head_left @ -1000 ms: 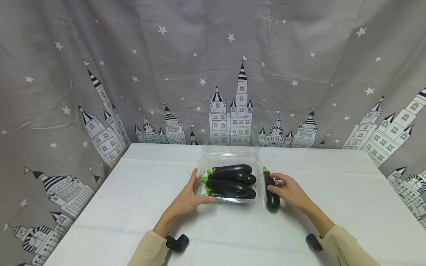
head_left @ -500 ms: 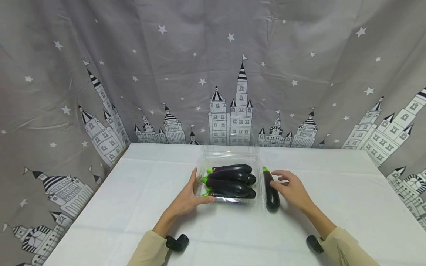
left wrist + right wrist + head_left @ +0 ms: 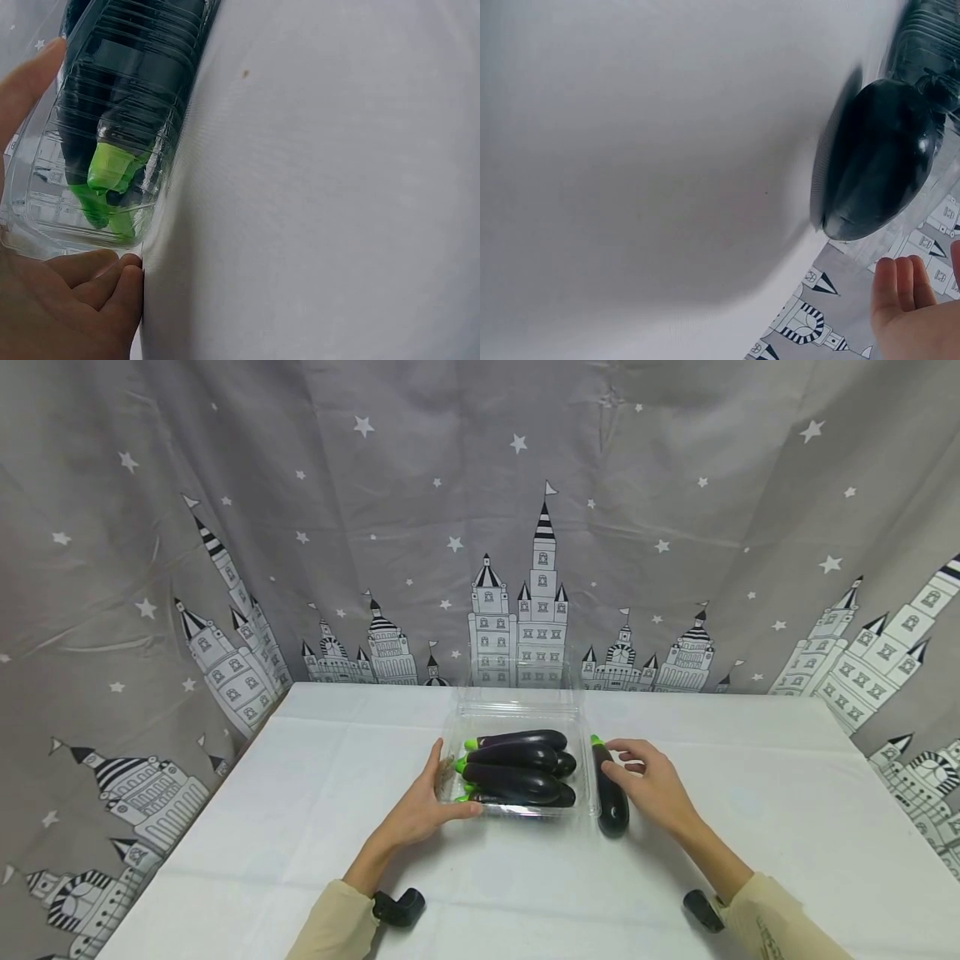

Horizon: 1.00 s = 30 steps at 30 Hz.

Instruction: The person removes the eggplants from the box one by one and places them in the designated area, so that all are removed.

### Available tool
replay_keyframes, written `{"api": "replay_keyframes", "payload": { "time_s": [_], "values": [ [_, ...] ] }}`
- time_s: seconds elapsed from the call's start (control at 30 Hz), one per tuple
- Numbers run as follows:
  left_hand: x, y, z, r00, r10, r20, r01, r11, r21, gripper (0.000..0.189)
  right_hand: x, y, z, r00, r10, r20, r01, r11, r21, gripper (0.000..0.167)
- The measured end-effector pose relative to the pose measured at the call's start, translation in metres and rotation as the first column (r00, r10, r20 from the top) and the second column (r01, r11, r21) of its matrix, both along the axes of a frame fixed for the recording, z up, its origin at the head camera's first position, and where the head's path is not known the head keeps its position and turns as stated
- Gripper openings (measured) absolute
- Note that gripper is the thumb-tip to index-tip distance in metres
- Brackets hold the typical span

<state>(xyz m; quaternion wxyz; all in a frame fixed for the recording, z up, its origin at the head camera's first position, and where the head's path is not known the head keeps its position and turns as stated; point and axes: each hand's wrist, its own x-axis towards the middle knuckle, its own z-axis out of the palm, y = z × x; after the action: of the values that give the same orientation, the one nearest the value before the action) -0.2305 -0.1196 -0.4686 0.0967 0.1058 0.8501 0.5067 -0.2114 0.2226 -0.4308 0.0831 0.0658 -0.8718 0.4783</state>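
Observation:
A clear plastic clamshell container (image 3: 517, 811) stands mid-table with its lid raised at the back. Several dark purple eggplants (image 3: 517, 781) with green stems lie piled inside it. My left hand (image 3: 420, 810) holds the container's near left corner, thumb along the front and fingers by the left end; the left wrist view shows green stems (image 3: 110, 166) through the wall. One eggplant (image 3: 613, 810) lies just right of the container. Beside its stem end is my right hand (image 3: 651, 781), fingers loosely bent, thumb overlapping the eggplant's upper part. In the right wrist view the fingers (image 3: 904, 283) show apart from the eggplant's blunt end (image 3: 881, 161).
A white cloth (image 3: 360, 735) covers the table. Behind it hangs a grey curtain (image 3: 420, 510) printed with castles and stars. Black wrist cameras (image 3: 400, 907) sit at both sleeves, close over the table.
My right hand has lifted slightly off the single eggplant and shifted toward its stem end. The left hand and the container stay in place.

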Motion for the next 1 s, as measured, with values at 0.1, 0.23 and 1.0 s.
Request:
{"api": "replay_keyframes", "payload": {
  "time_s": [0.1, 0.23, 1.0],
  "values": [
    [0.000, 0.000, 0.000, 1.000, -0.001, 0.002, 0.001, 1.000, 0.000, 0.125, 0.000, -0.002, -0.001, 1.000, 0.011, -0.007, -0.011, 1.000, 0.001, 0.033],
    [-0.001, 0.000, -0.001, 1.000, -0.004, 0.004, 0.004, 1.000, 0.002, 0.125, 0.001, -0.005, 0.000, 0.999, 0.026, -0.021, -0.026, 1.000, -0.002, 0.033],
    [-0.001, 0.001, 0.000, 1.000, 0.010, 0.016, -0.010, 1.000, -0.023, 0.124, -0.006, -0.045, 0.013, 0.980, 0.197, -0.035, -0.197, 0.980, -0.006, 0.036]
  ]
}}
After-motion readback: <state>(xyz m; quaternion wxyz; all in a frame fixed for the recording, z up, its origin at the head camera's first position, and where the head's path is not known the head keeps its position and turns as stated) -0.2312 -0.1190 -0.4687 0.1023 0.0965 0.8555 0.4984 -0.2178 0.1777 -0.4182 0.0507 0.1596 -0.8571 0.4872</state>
